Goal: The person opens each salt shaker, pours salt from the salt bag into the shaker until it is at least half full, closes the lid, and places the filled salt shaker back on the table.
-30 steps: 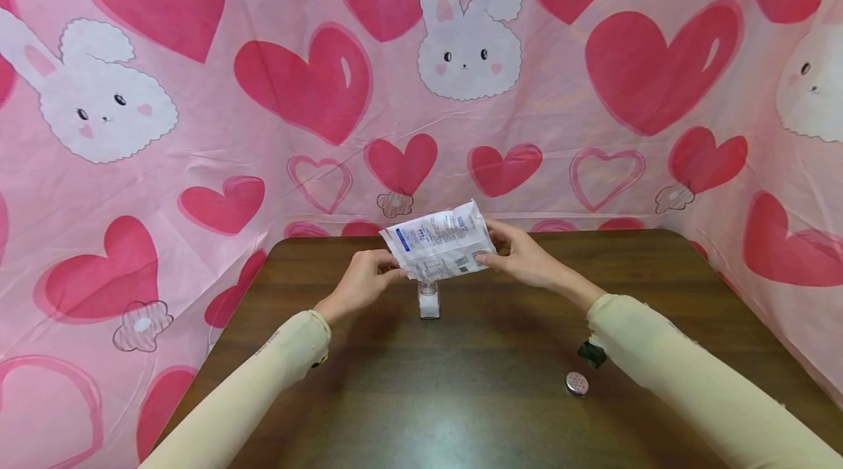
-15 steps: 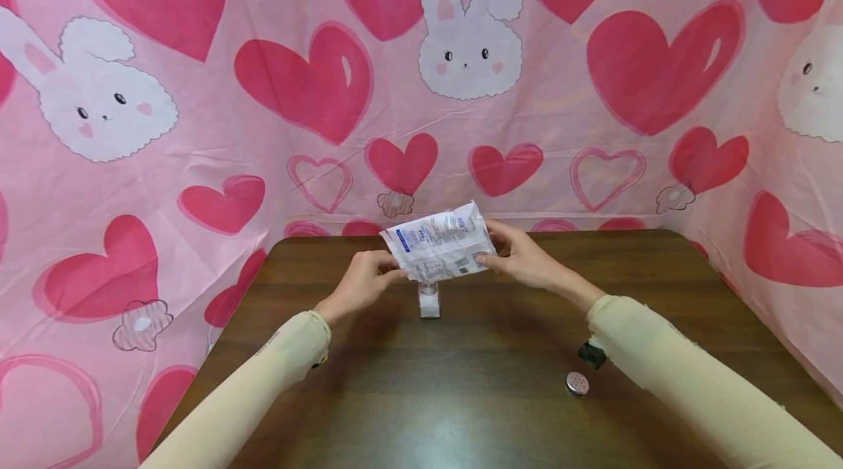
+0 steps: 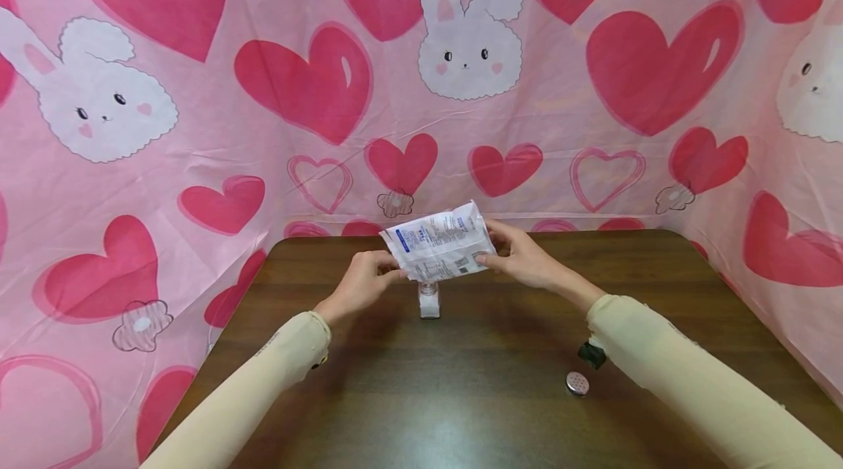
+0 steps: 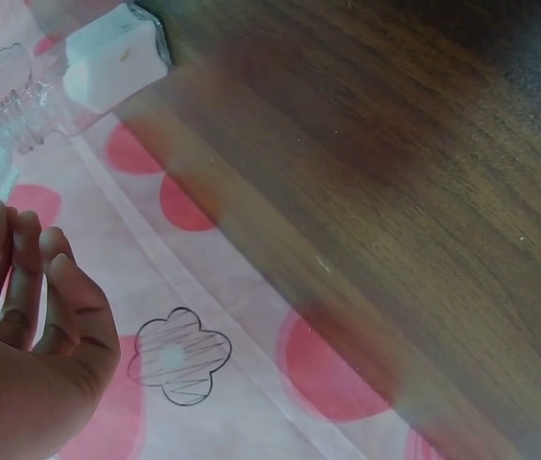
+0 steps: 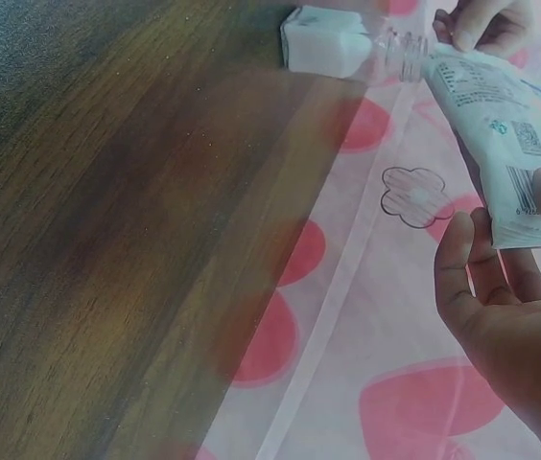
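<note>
A white printed packet is held tilted over a small clear bottle, with its lower left corner at the bottle's mouth. My left hand pinches that lower left corner between thumb and fingers. At the packet's other end my right hand grips it, thumb on the printed face and fingers behind. White contents fill much of the bottle, as the right wrist view shows, and its threaded neck has no cap on. The packet's opening is hidden from the head view.
On the brown wooden table, a round silver lid with holes lies at the right, near the right forearm. A small dark object shows beside the right sleeve. Pink heart-and-rabbit cloth hangs behind and at both sides.
</note>
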`<state>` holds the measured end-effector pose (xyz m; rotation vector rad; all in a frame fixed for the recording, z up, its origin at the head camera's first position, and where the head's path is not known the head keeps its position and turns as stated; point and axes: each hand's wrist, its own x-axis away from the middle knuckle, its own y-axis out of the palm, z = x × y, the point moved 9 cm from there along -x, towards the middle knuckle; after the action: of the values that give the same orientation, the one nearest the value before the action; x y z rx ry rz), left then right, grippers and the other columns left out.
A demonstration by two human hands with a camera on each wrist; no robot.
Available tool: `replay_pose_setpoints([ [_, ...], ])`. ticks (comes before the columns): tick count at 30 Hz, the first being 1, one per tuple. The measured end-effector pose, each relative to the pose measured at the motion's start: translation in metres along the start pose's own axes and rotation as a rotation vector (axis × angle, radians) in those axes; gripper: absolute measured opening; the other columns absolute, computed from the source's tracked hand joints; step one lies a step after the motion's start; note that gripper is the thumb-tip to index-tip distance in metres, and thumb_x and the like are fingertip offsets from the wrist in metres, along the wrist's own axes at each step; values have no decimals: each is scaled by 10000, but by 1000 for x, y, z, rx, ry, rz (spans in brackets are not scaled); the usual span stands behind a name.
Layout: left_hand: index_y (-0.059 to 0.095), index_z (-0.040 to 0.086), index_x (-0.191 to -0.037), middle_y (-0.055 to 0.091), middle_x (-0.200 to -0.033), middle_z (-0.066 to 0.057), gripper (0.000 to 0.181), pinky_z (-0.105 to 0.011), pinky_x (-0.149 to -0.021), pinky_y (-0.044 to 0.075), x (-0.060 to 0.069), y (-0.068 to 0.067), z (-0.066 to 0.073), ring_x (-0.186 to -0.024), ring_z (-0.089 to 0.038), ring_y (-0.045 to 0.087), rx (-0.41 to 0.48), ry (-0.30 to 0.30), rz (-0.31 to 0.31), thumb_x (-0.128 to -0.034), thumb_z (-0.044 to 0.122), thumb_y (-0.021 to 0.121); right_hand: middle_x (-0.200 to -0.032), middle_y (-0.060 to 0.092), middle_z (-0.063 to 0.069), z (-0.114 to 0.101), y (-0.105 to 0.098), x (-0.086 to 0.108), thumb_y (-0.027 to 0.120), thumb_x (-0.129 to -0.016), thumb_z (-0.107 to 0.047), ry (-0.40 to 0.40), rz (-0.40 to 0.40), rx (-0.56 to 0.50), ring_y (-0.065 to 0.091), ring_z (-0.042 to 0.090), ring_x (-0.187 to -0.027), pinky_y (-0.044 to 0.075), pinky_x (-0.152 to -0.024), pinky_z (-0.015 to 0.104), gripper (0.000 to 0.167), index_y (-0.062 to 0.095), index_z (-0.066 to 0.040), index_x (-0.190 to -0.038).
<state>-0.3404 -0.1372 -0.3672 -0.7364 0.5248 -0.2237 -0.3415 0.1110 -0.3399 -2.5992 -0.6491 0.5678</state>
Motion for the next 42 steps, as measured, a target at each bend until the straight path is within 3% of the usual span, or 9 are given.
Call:
replay_pose_setpoints([
  [42,828,68,-981,758,-940,-10,69,-325,-717,533,0,-1,2,-788,-206,637,-2,6,-1,-914,48,823,-1201,683,216,-3,-1,-1,761,-946,0,-20,-3,9,669,323,-972,587,-668,385,649,484,-21,-1533],
])
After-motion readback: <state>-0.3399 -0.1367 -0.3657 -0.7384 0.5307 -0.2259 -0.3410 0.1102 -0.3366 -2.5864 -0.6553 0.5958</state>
